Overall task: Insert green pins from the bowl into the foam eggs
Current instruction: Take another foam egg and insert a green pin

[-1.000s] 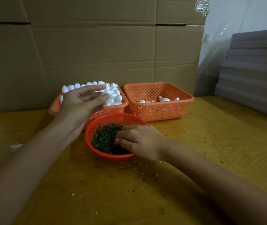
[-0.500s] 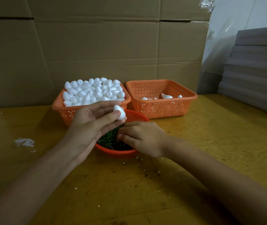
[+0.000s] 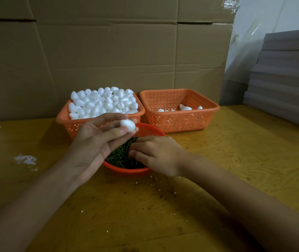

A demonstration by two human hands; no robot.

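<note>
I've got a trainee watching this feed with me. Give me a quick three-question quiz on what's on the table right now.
1. Multiple choice: what does the left hand hold?
A) a foam egg
B) a pair of scissors
C) nothing
2. True or false: the right basket is fuller than the left basket.
3. Fill in the blank: the right hand reaches into the green pins in the red ____.

Key: 1 A; 2 false; 3 bowl.
</note>
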